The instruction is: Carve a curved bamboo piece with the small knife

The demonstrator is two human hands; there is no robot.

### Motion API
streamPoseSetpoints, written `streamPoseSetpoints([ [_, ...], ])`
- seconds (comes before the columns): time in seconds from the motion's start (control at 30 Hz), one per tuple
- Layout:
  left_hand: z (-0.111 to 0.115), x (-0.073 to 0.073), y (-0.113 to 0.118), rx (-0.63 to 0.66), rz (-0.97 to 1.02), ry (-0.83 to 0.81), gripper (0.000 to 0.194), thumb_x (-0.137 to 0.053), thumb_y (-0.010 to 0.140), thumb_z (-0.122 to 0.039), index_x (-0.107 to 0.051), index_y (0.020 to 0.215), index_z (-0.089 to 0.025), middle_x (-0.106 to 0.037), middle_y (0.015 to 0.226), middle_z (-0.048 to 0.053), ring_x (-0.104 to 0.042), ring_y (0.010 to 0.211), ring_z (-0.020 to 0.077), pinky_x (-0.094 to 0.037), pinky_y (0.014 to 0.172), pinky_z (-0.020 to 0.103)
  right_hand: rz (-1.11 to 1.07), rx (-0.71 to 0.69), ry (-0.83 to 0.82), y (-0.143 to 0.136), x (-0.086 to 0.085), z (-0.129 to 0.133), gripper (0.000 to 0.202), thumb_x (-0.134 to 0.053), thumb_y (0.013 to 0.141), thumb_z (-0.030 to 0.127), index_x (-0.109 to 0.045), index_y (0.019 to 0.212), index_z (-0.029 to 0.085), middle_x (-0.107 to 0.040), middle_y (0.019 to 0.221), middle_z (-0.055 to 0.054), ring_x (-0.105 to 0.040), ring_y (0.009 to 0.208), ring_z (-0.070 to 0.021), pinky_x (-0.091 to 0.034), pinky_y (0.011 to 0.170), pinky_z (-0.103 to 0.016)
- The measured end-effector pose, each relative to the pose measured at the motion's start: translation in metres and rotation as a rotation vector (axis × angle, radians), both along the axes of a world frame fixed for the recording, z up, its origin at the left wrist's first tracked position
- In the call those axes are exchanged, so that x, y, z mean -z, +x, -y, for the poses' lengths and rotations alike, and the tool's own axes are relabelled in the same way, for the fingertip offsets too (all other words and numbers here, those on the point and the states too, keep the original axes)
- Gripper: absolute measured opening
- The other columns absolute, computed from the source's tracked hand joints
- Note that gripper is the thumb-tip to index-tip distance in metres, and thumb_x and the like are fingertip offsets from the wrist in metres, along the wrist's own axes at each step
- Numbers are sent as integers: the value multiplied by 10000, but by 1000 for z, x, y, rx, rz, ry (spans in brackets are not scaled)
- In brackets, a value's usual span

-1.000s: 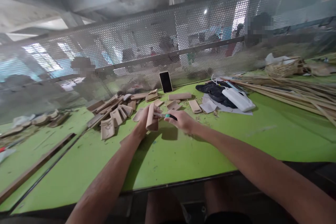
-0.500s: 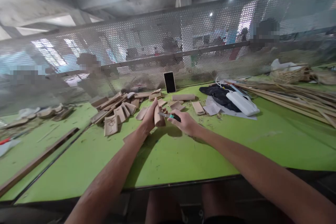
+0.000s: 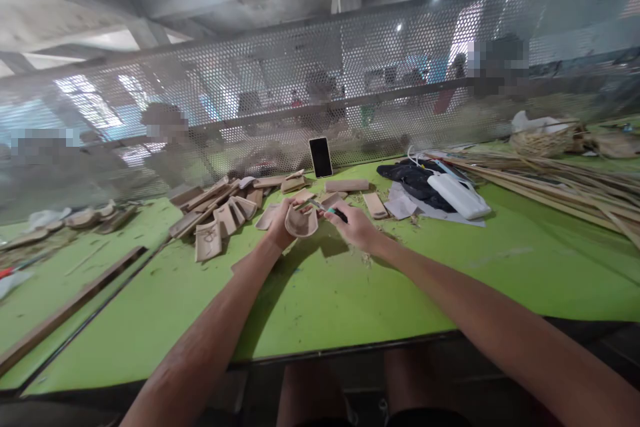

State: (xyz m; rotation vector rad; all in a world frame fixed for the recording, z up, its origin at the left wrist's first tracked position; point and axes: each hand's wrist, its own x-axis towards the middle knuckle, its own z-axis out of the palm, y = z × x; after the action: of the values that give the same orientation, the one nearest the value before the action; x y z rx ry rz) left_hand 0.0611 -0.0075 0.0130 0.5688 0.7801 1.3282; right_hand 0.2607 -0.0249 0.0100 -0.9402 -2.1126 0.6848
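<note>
My left hand (image 3: 281, 227) is closed on a curved bamboo piece (image 3: 301, 223), whose hollow side and rounded end face me. In my right hand (image 3: 357, 225) is a knife (image 3: 338, 214) with a black and teal handle. Its blade points left and lies at the upper edge of the bamboo piece; whether it touches is too small to tell. Both hands are above the green table (image 3: 320, 307). Loose bamboo pieces (image 3: 227, 219) lie left of my left hand, and a flat piece (image 3: 375, 205) lies beyond my right hand.
A phone (image 3: 321, 157) leans at the perforated screen (image 3: 280, 90). To the right are a dark cloth (image 3: 415, 181), a white power bank-like device (image 3: 459, 196) and long bamboo strips (image 3: 560, 177). A wooden bar (image 3: 75, 307) lies at left. People are behind the screen.
The bamboo piece has turned in my left hand, so its hollow side now shows instead of its rounded back. My right hand and the knife have shifted slightly with it.
</note>
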Motion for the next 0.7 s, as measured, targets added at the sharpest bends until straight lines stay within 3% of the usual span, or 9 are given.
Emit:
streamPoseSetpoints([
  [0.13,-2,6,-4,13,-40,9,65,-532,861,-210,-573,832,-168,-678,794,59,-708,749,195,-571,738,303,-5,34,22,1,-1,0,495,-404,1008,568,-654,1052,143,-552,692,-2,-462,567,-121,-314,539,-258],
  [0.3,-2,4,-3,-54,-113,33,169,-556,900,-329,-579,831,-176,-666,714,32,-671,625,178,-552,661,292,55,17,33,0,0,1,522,-416,994,598,-653,999,132,-527,637,4,-433,528,-115,-294,523,-265],
  [0.4,-1,1,-1,-25,-142,-18,295,-477,951,-417,-607,894,-159,-676,699,55,-672,624,204,-554,658,319,112,49,30,-2,2,0,596,-353,999,630,-658,973,119,-478,585,9,-385,484,-113,-265,493,-275],
  [0.57,-4,8,-2,-25,-137,-57,341,-391,996,-354,-614,1113,-125,-719,796,81,-691,674,203,-556,688,319,125,99,13,-1,2,-3,684,-286,998,663,-671,1091,105,-414,524,29,-364,444,-119,-240,480,-280],
  [0.7,-11,18,-6,-40,-185,-30,288,-425,991,-311,-613,1111,-130,-728,842,103,-703,725,212,-554,713,325,157,113,35,0,0,-3,634,-316,1012,615,-678,1034,95,-460,551,9,-403,465,-122,-259,496,-284],
])
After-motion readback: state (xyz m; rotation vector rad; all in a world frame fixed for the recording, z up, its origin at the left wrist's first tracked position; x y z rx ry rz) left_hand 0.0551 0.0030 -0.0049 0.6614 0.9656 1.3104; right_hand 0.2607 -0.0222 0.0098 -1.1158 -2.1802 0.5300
